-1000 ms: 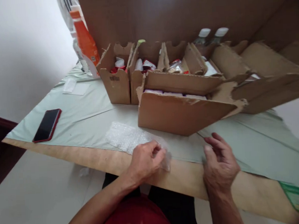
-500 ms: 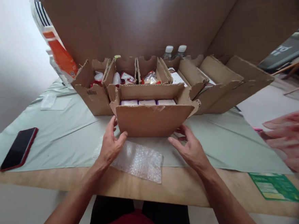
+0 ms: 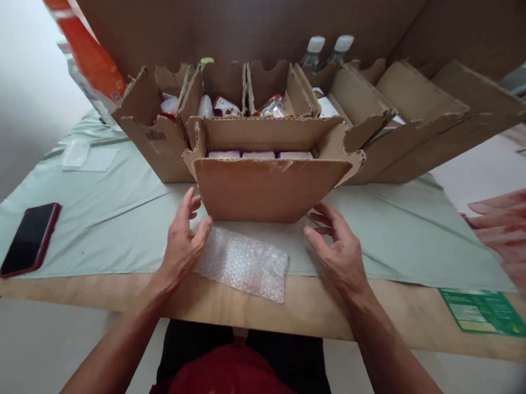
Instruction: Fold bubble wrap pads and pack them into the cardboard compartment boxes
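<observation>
A torn cardboard box (image 3: 262, 188) stands in front of me on the pale green cloth (image 3: 106, 208), with three white packets (image 3: 259, 154) lying inside it. My left hand (image 3: 182, 241) is open just beside the box's left lower corner, fingers spread, resting by a sheet of bubble wrap (image 3: 245, 263) that lies at the table's front edge. My right hand (image 3: 339, 249) is open below the box's right lower corner, fingers apart, holding nothing. Neither hand clearly touches the box.
Behind stand several more cardboard boxes (image 3: 159, 129) with small packets, two capped bottles (image 3: 327, 51) and an orange bottle (image 3: 86, 53). A dark phone (image 3: 29, 238) lies at the left, a green card (image 3: 487, 313) at the right front. Another person's blurred hand (image 3: 513, 233) enters from the right.
My left hand let go of the bubble wrap, and both hands moved up to the front box's lower corners. Since half a second ago they have drawn slightly back from it.
</observation>
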